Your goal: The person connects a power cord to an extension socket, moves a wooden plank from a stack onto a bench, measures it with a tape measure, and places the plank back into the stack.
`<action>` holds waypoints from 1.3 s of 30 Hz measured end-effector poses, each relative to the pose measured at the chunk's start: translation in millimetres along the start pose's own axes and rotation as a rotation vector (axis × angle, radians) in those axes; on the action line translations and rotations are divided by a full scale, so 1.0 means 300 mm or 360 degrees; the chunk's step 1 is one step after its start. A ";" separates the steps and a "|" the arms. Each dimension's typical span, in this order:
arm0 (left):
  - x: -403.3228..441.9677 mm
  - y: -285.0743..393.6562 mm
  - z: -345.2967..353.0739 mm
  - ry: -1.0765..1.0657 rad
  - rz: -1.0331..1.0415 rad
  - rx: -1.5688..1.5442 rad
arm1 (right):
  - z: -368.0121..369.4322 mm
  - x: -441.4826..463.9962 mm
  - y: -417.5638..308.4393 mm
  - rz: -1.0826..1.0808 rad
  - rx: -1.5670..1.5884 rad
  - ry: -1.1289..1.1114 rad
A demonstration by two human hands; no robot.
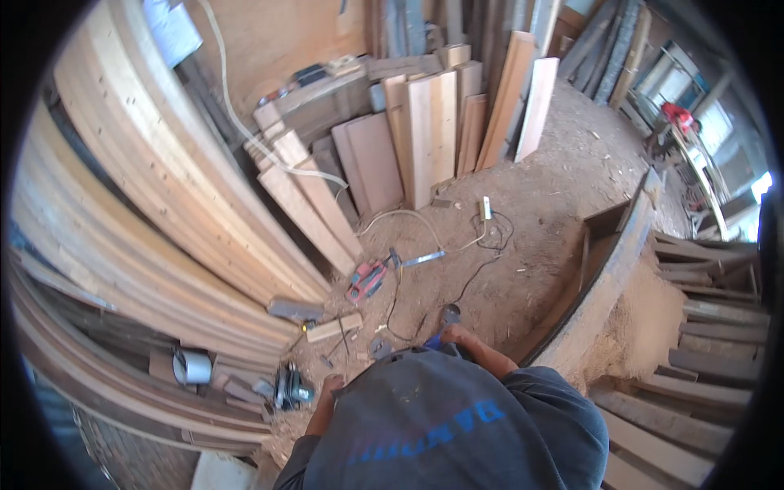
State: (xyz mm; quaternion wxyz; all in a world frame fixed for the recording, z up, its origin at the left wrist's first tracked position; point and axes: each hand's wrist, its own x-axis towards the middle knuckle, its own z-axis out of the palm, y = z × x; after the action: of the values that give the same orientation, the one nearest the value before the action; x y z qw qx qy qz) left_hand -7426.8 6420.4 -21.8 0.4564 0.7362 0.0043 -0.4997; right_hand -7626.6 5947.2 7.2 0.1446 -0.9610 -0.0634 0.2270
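The blue tool is at the right grip, just past the edge of the dark shirt, its grey head pointing towards 1 o'clock; the visible part of its long axis runs 7 to 1, the rest hidden. The right grip appears closed round it, though the fingers are mostly covered. The left grip is partly behind the shirt, and whether it is open or closed I cannot tell; a dark power tool sits near it at 9 o'clock. From the blue tool, a wooden block lies at 9, its length running 8 to 2, a red power tool at 10, and a white power strip near 1, all on the dusty floor.
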 end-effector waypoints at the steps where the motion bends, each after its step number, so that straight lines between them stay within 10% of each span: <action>1: -0.007 0.061 -0.040 0.0007 -0.0214 -0.0480 | 0.014 -0.002 -0.011 0.0043 0.0050 0.0041; 2: -0.012 0.119 -0.083 0.0081 -0.0425 -0.0960 | 0.029 -0.004 -0.015 0.0087 0.0096 0.0086; 6: 0.064 0.459 -0.078 0.0557 -0.0295 -0.0308 | -0.009 -0.073 -0.048 0.0423 0.0537 0.0373; 9: 0.140 0.566 -0.022 0.0424 -0.0256 -0.0537 | 0.061 -0.072 0.020 0.0262 0.0032 -0.0036; 18: 0.311 0.602 0.330 -0.0362 0.0258 0.0563 | -0.090 -0.287 -0.099 0.1611 0.1309 0.0246; 22: 0.217 0.738 0.412 -0.0510 0.0252 0.0972 | 0.259 -0.241 0.039 0.1407 0.1152 -0.0040; 28: 0.217 0.697 0.251 -0.0652 0.0418 0.0671 | -0.009 -0.263 0.008 0.1570 0.1165 0.0050; 31: 0.195 0.691 0.150 -0.0757 -0.0620 -0.0326 | -0.039 -0.233 0.042 0.1312 0.1003 0.0024; 34: 0.354 0.484 0.011 -0.0986 -0.0394 -0.0276 | -0.158 -0.247 0.007 0.1254 0.0941 0.0075; 37: 0.224 0.466 0.063 -0.0208 -0.0220 -0.0333 | -0.030 -0.216 0.057 0.0884 0.0463 0.0137; 39: 0.200 0.441 0.049 -0.0426 -0.0255 -0.0572 | 0.002 -0.206 0.050 0.0937 0.0437 0.0243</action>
State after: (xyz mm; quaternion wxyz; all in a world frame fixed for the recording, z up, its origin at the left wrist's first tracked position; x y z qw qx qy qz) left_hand -7346.4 6306.3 20.9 0.5356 0.5676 0.0910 -0.6186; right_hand -7680.8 5921.4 28.0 0.2052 -0.9238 0.2593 0.1929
